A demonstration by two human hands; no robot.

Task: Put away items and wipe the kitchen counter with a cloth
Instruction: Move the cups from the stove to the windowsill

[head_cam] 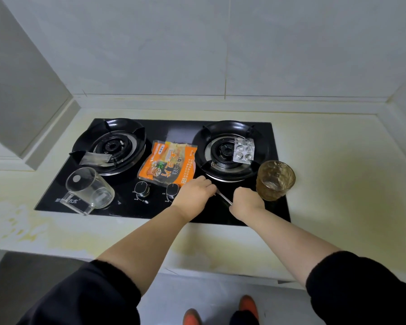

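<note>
On the black gas hob [117,207], both my hands meet near the front middle. A thin pale strip [223,197] runs between them; my left hand [193,194] and my right hand [245,202] each pinch one end of it. An orange snack packet [168,164] lies between the two burners, just behind my left hand. A silver blister pack [243,150] rests on the right burner [225,151]. An amber textured glass [275,179] stands right of my right hand. A clear glass mug [89,190] lies on its side at the hob's front left.
A clear wrapper [94,158] lies on the left burner [110,146]. The stained cream counter [338,172] surrounds the hob, with tiled walls behind and at both sides. A steel sink edge [14,266] shows at the lower left. Two hob knobs [143,188] sit near my left hand.
</note>
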